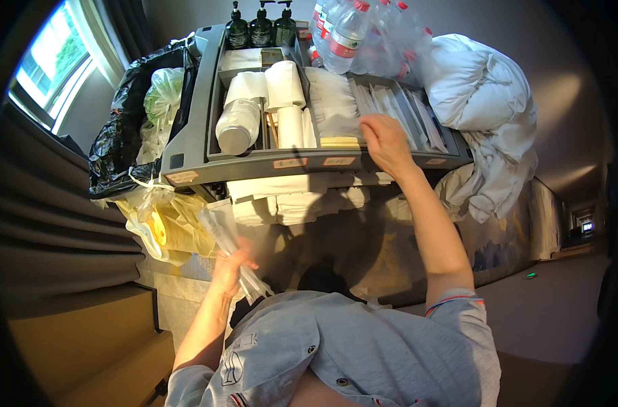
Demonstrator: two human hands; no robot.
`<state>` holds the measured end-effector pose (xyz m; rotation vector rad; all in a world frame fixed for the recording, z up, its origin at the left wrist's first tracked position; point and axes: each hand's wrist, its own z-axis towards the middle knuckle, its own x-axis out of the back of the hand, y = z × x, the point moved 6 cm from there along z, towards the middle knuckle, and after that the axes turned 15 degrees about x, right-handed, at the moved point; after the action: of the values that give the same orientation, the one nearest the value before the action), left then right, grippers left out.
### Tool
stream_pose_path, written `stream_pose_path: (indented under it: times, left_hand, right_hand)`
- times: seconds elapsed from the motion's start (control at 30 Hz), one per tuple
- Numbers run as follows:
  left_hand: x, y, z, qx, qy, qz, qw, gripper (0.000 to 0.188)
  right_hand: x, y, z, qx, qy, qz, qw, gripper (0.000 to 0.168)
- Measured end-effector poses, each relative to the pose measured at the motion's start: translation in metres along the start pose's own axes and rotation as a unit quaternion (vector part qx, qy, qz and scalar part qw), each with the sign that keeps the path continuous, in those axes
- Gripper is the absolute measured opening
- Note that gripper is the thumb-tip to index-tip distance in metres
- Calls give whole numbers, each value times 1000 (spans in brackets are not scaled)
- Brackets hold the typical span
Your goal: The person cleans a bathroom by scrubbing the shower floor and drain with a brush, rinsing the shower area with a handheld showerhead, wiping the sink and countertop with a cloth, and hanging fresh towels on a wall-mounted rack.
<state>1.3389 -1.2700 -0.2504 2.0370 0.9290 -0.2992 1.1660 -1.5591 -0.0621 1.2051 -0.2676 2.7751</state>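
My left hand [230,270] grips a bundle of slim, clear plastic-wrapped packets [221,226], held low before my body to the left of the housekeeping cart [191,124]. Over the cart's top tray, my right hand [388,145] has its fingers curled downward at the front of a compartment. A stack of soft white packets [331,96] lies just left of those fingers, with a pale yellow stack [339,142] in front of it. Thin flat packets [390,109] stand in the compartment to the right. Whether the right fingers hold anything is hidden.
Toilet paper rolls [284,84] and a white-lidded jar [236,127] fill the left compartments. Behind stand dark pump bottles [260,28] and bagged water bottles [347,40]. A black-lined trash bag [120,112] hangs left; bundled white linen [484,86] bulges right.
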Motion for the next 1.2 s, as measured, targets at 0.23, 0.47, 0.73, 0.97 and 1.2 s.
stream_pose_path:
  times: [0.23,0.47,0.73,0.97,1.2]
  left_hand:
    - [-68,-36,34,0,-99,-116,988,54]
    - [-26,-91,77,96,154,-86,980,15]
    - [50,-170,163,43,85,710,698,27]
    - [80,-244,311,-13,8,812,583,25]
    - [101,-231,301,47,64,864,496,26]
  right_hand:
    - [-58,-94,-107,-234,-88,230,940,5]
    - [-176,-69,-254,-359,-136,539,750,21]
    - [-379,121,-420,-608,-96,320,720,81]
    - [-443,121,-436,-604,54,559,566,45]
    - [-418,92,-422,-527,130,751,377,38]
